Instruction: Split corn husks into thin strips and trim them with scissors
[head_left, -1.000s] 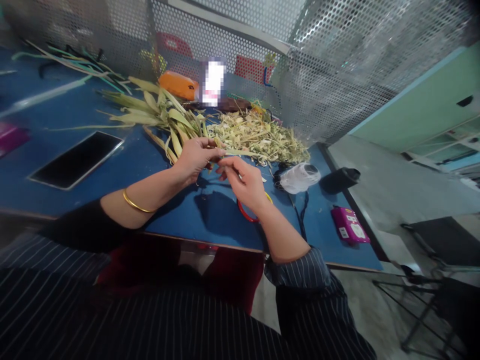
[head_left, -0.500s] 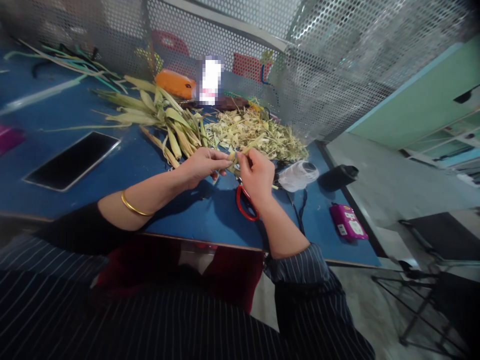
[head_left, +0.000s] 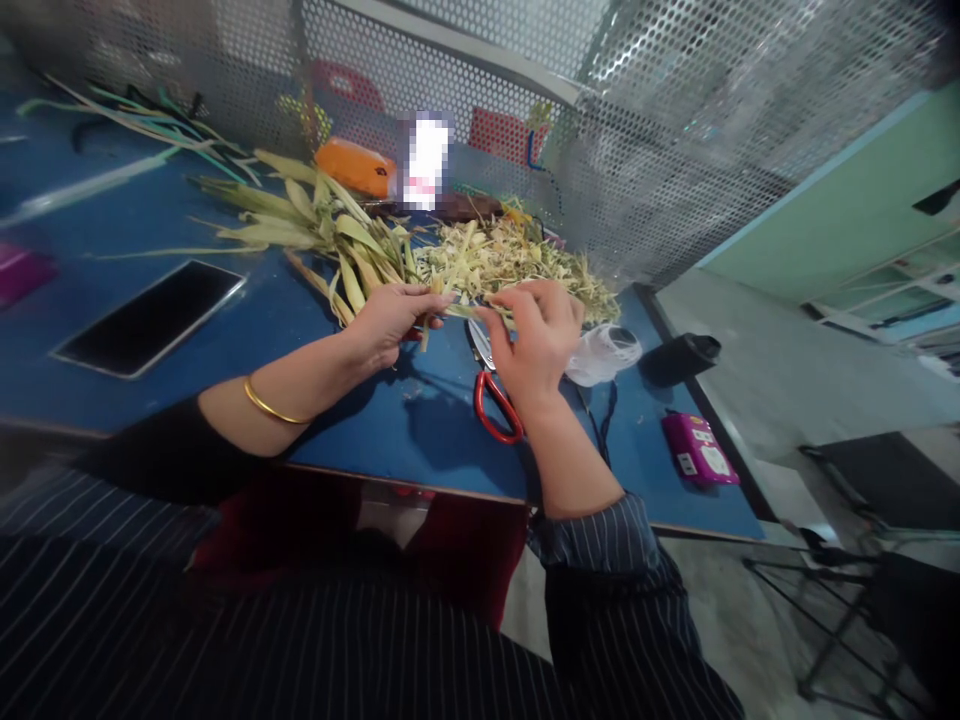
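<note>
Between my two hands stretches a thin, pale corn husk strip (head_left: 463, 310). My left hand (head_left: 390, 318), with a gold bangle on its wrist, pinches one end between thumb and fingers, and a short piece hangs below. My right hand (head_left: 538, 335) curls its thumb and fingers around the other end, which they partly hide. Red-handled scissors (head_left: 480, 385) lie on the table just beneath the right hand, blades pointing away. Behind my left hand rests a bunch of dry corn husks (head_left: 349, 240). A heap of husk scraps (head_left: 480, 250) spreads behind both hands.
To the right are a spool of white thread (head_left: 604, 352), a black cylinder (head_left: 679, 358) and a purple packet (head_left: 697, 448). A dark phone (head_left: 150, 318) lies on the left. An orange pouch (head_left: 354, 166) and a perforated metal screen (head_left: 450, 60) border the back.
My right hand has shifted right, away from the left hand, and its fingers have loosened and lifted. The strip now shows between the hands, and the scissor blades are uncovered.
</note>
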